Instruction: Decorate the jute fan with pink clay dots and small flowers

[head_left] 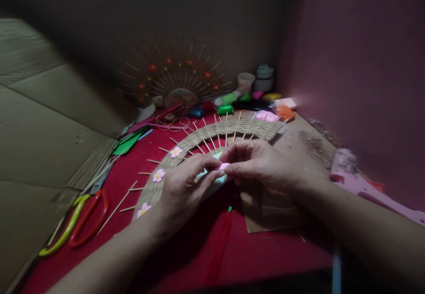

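No text, label, brand, number or sign can be read in this dim picture. The small white plastic containers at the back and the pink plastic glue gun on the right show no readable print.

Desk covered in matt red cloth, felt-like. Twine-wrapped arc rough, fibrous jute, thin bare wooden skewers sticking out. Flowers on it pink, smooth, soft matt, like clay or foam. Scissors with glossy plastic handles, red and yellow-green. Cardboard panel dull brown, creased. Glue gun pink plastic, grubby. Clay packets shiny plastic wrap.
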